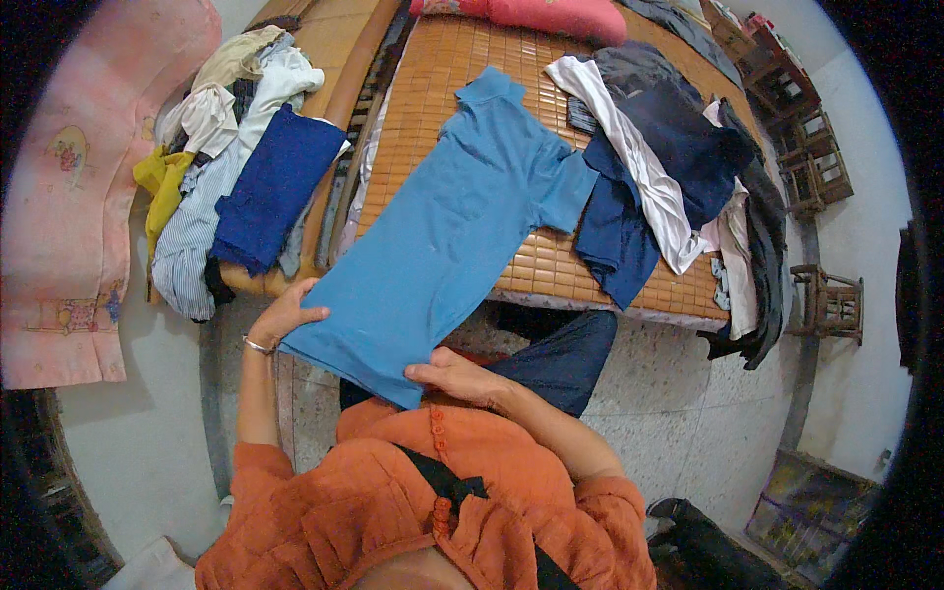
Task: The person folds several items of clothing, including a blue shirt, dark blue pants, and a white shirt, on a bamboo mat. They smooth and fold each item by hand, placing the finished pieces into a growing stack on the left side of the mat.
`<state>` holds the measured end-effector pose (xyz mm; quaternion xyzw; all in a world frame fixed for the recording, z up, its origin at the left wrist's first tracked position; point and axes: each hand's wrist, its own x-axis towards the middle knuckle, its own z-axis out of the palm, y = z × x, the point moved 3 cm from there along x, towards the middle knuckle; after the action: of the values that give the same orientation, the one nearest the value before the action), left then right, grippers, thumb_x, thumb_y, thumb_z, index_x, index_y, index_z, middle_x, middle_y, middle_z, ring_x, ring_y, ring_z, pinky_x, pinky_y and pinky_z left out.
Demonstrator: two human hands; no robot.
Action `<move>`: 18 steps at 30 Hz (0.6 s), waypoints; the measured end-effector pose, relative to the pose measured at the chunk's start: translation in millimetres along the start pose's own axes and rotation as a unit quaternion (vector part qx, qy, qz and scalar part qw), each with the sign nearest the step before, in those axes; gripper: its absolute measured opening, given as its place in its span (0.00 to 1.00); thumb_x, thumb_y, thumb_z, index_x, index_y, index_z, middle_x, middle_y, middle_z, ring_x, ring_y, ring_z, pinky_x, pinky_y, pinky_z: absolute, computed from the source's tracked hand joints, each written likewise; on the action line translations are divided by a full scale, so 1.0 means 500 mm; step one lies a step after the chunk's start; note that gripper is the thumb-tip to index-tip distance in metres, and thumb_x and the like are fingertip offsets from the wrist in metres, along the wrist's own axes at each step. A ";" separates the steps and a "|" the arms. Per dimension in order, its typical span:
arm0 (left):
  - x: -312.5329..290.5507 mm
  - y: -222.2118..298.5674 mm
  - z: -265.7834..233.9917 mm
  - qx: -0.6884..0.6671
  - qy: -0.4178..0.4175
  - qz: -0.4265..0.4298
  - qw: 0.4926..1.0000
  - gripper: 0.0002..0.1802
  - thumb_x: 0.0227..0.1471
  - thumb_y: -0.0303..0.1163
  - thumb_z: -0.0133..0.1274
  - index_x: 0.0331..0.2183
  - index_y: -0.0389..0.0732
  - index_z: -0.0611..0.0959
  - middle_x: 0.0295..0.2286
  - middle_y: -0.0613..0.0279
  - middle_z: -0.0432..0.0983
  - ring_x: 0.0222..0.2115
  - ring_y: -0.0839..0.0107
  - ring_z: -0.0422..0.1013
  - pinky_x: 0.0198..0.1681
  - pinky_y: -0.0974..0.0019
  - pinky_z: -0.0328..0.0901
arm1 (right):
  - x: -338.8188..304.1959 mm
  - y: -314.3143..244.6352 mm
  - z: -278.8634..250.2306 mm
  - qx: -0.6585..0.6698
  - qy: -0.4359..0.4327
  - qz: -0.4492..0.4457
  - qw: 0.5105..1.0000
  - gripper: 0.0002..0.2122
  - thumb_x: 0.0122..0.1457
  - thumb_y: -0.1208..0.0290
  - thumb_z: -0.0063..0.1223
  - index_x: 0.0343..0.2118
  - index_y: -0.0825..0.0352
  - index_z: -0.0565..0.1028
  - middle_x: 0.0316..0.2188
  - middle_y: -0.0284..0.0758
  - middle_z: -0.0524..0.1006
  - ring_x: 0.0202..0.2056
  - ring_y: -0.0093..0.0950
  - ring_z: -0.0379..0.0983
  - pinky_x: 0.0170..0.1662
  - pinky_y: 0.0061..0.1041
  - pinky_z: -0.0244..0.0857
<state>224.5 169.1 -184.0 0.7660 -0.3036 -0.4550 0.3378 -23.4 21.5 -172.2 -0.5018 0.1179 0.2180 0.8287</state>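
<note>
A light blue short-sleeved shirt (423, 231), doubled over lengthwise, stretches from my lap up onto the bamboo mat (423, 108) of the bed. Its collar lies farthest from me, and a sleeve points to the right. My left hand (287, 317) grips the left corner of the hem, thumb on top and fingers underneath. At the hem's right corner, my right hand (454, 378) pinches the cloth between thumb and fingers. The hem hangs over the bed's near edge, held up between both hands.
Right of the shirt lies a loose heap of dark and white clothes (678, 147). On the left are a folded dark blue garment (280, 187) and a mixed clothes pile (202, 197). A pink patterned curtain (69, 246) hangs far left; a wooden stool (828, 303) stands right.
</note>
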 end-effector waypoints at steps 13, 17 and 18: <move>0.036 0.046 0.082 0.231 0.136 0.198 0.943 0.24 0.41 0.32 0.56 0.43 0.39 0.72 0.41 0.52 0.69 0.43 0.58 0.65 0.47 0.63 0.59 | -0.041 0.052 -0.436 -0.126 0.628 -0.219 0.736 0.12 0.52 0.64 0.49 0.30 0.70 0.72 0.26 0.37 0.73 0.26 0.26 0.69 0.31 0.25 0.65; 0.091 0.129 0.166 0.159 0.064 0.251 0.953 0.23 0.43 0.35 0.54 0.44 0.41 0.73 0.44 0.53 0.68 0.46 0.59 0.63 0.49 0.63 0.58 | -0.078 0.026 -0.552 -0.331 0.760 -0.031 0.559 0.17 0.46 0.60 0.54 0.31 0.70 0.71 0.30 0.43 0.74 0.34 0.40 0.70 0.37 0.36 0.64; 0.109 0.143 0.184 0.154 0.057 0.269 0.949 0.23 0.44 0.35 0.54 0.44 0.41 0.72 0.44 0.53 0.68 0.46 0.59 0.63 0.49 0.63 0.59 | -0.080 -0.010 -0.539 -0.337 0.747 0.020 0.572 0.17 0.45 0.60 0.54 0.31 0.70 0.71 0.31 0.44 0.74 0.35 0.42 0.70 0.38 0.37 0.64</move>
<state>152.2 62.7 -186.8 0.7229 -0.5453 -0.2506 0.3423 -49.9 -228.2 -277.8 -0.7273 0.6230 -0.1941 0.2127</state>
